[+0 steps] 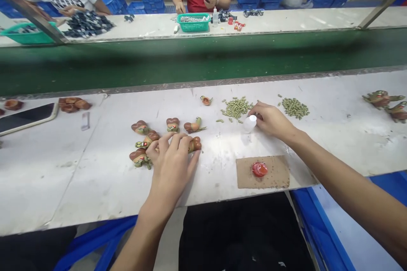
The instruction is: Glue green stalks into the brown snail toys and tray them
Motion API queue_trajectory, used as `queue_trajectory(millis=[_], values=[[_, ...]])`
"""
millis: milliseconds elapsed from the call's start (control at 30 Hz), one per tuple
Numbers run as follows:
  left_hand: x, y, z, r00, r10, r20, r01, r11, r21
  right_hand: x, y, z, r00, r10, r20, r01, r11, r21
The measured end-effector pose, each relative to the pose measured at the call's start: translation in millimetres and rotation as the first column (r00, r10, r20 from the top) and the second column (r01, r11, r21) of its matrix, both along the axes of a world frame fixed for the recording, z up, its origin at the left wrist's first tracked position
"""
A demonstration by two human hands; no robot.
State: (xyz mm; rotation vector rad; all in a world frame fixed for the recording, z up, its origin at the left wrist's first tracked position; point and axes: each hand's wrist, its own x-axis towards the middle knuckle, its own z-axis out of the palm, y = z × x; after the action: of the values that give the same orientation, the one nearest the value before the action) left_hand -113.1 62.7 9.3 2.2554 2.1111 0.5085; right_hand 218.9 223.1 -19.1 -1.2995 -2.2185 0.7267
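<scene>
My left hand [171,156], fingers spread and bent downward, rests over a group of small brown and green turtle-like figures [140,127] on the white table. Part of the group is hidden under the fingers. My right hand [270,119] has its thumb and fingers closed beside a small white bottle [250,123]; what the fingertips pinch is hidden. Just behind that hand lies a pile of small green pieces [237,107], with a second green pile [295,108] to its right. One figure [206,100] sits apart near the far edge.
A cardboard piece [276,173] bears a red object [260,169]. At left lie a phone [28,118] and brown parts [73,104]; more figures [380,98] lie far right. Beyond the green belt [203,57], two people sit at another table with green baskets [193,25].
</scene>
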Motion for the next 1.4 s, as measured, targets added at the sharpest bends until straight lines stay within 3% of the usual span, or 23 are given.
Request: queue_trajectory(millis=[167, 267, 300, 367, 433, 500, 600, 733, 867, 1000, 1167, 1300, 1400], values=[[-1.7, 3.7, -4.4, 0.997, -0.031, 0.067, 0.034, 0.998, -0.05, 13.9, -10.9, 3.5, 0.989, -0.118, -0.089, 0.116, 0.993, -0.035], [10.6, -7.7, 1.7, 0.953, -0.033, 0.3, 0.049, 0.998, -0.047, 23.8, -21.7, 5.4, 0.964, -0.181, -0.195, 0.166, 0.982, -0.094], [17.7, -14.2, 5.6, 0.894, -0.02, 0.448, 0.049, 0.997, -0.053, 27.0, -27.5, 7.3, 0.95, -0.204, -0.236, 0.18, 0.976, -0.121], [34.4, -28.7, 15.1, 0.682, 0.049, 0.729, 0.046, 0.993, -0.111, 31.5, -43.8, 14.3, 0.919, -0.243, -0.31, 0.197, 0.965, -0.173], [52.0, -40.5, 25.3, 0.493, 0.163, 0.855, 0.072, 0.971, -0.227, 31.9, -65.9, 25.6, 0.875, -0.277, -0.397, 0.195, 0.952, -0.235], [68.5, -44.7, 33.5, 0.402, 0.227, 0.887, 0.141, 0.942, -0.305, 27.3, -91.0, 39.3, 0.798, -0.316, -0.512, 0.171, 0.935, -0.311], [92.1, -36.5, 40.0, 0.332, 0.219, 0.917, 0.259, 0.914, -0.312, 15.1, -126.6, 59.0, 0.673, -0.372, -0.639, 0.127, 0.91, -0.396], [122.1, -21.5, 44.2, 0.329, 0.175, 0.928, 0.3, 0.912, -0.279, 2.2, -160.7, 74.8, 0.613, -0.387, -0.689, 0.106, 0.904, -0.414], [136.9, -22.6, 44.4, 0.343, 0.141, 0.929, 0.38, 0.883, -0.274, -0.5, -181.7, 76.9, 0.608, -0.383, -0.695, 0.108, 0.907, -0.406], [134.8, -29.8, 38.8, 0.352, 0.067, 0.934, 0.411, 0.885, -0.218, 4.4, -194.5, 69.6, 0.576, -0.38, -0.724, 0.057, 0.902, -0.429], [131.1, -37.9, 33.7, 0.391, -0.024, 0.92, 0.407, 0.901, -0.15, 10.8, -202.3, 60.2, 0.66, -0.367, -0.656, 0.064, 0.897, -0.438], [128.8, -47.3, 32.3, 0.387, -0.011, 0.922, 0.435, 0.884, -0.172, 12.1, -204.5, 60.8, 0.64, -0.389, -0.663, -0.026, 0.851, -0.525], [120.7, -57.8, 27.0, 0.4, 0.08, 0.913, 0.388, 0.888, -0.247, 14.1, -203.2, 62.7, 0.714, -0.353, -0.605, 0.051, 0.887, -0.459]])
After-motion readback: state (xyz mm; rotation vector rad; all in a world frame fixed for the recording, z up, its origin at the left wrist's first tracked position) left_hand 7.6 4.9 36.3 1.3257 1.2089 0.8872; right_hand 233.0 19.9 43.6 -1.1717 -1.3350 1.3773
